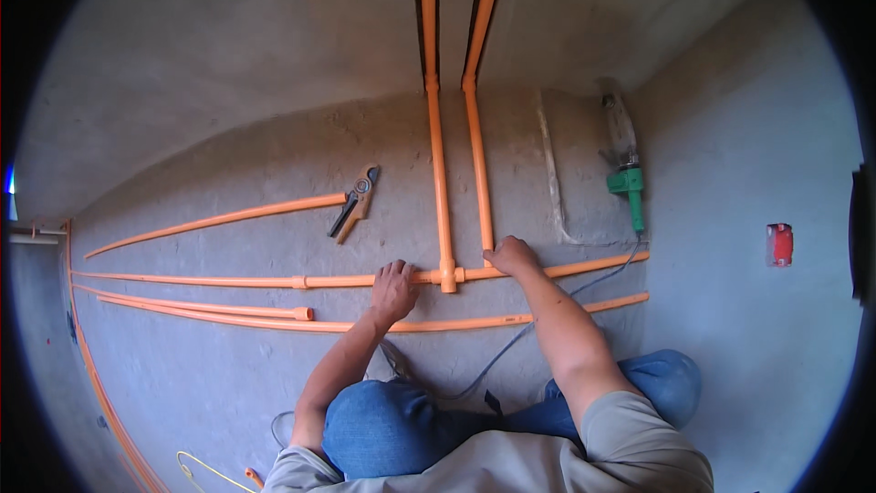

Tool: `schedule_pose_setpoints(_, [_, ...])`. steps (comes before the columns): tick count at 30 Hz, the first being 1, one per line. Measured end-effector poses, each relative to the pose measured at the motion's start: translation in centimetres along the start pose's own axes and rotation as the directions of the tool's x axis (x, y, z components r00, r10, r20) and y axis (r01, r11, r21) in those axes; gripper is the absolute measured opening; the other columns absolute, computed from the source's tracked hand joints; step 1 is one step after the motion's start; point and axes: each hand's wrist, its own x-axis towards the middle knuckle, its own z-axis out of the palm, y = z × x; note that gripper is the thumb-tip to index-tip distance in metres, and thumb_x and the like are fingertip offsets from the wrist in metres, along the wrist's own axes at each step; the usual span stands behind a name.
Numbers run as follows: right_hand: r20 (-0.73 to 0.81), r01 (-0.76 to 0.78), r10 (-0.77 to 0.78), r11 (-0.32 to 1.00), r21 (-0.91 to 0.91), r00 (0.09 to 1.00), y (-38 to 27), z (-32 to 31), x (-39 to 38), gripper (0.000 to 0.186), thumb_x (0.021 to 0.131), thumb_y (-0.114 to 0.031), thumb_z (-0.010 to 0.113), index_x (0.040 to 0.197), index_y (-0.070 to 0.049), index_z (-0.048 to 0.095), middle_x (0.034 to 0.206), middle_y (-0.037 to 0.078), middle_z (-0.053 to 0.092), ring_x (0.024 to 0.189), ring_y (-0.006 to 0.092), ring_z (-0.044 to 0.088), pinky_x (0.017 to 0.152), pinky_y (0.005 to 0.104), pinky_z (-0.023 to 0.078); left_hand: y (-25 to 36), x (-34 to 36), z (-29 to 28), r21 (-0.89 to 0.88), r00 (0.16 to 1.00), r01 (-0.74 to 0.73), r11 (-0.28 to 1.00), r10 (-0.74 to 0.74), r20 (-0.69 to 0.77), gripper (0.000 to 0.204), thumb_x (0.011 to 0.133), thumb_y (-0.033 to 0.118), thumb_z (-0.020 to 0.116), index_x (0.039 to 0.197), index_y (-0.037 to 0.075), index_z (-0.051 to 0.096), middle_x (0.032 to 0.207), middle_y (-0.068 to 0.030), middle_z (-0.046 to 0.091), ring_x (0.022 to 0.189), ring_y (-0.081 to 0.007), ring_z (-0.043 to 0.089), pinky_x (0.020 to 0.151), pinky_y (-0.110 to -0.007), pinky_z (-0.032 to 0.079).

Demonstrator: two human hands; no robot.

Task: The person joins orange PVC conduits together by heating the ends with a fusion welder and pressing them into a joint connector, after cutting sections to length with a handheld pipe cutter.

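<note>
My left hand (pixel 394 292) grips a long horizontal orange pipe (pixel 237 281), just left of a tee fitting (pixel 447 276) where an upright orange pipe (pixel 440 183) joins it. My right hand (pixel 511 256) has its curled fingers at the lower end of a second upright pipe (pixel 477 183), where that meets the horizontal pipe; its fingertips are partly hidden. Above my left hand lie orange-handled pipe cutters (pixel 356 210). Below both hands another long orange pipe (pixel 470 321) runs sideways.
A green pipe welding tool (pixel 630 184) lies at the upper right, its cord trailing under the pipes. Loose orange pipes (pixel 210 218) lie at left. A red box (pixel 778 245) is set in the grey surface at right. My jean-clad knees (pixel 657 383) are at the bottom.
</note>
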Motion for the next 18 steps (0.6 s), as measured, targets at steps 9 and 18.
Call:
schedule_pose_setpoints(9, [-0.065,0.057,-0.042,0.965,0.255,0.997,1.1,0.4,1.6,0.042,0.088,-0.043,0.07,0.103,-0.005,0.076,0.108,0.02,0.075,0.103,0.0378,0.071,0.093,0.0439,0.055,-1.5,0.5,0.2,0.015,0.997,-0.033,0.999,0.034,-0.074,0.043,0.078,0.014,0.075,0.119,0.01,0.063,0.117,-0.013,0.062,0.114,-0.0347,0.058,0.1,-0.046,0.045])
schedule_pose_setpoints(18, [0.159,0.065,-0.082,0.992,0.106,0.984,1.2,-0.3,-0.3,0.048,0.075,-0.032,0.081,0.113,-0.006,0.072,0.109,0.014,0.074,0.099,0.0296,0.071,0.089,0.0405,0.056,-1.5,0.3,0.9,0.043,0.996,-0.079,0.996,0.081,-0.025,0.053,0.078,0.023,0.079,0.126,0.008,0.061,0.123,-0.0118,0.061,0.121,-0.0321,0.056,0.106,-0.044,0.042])
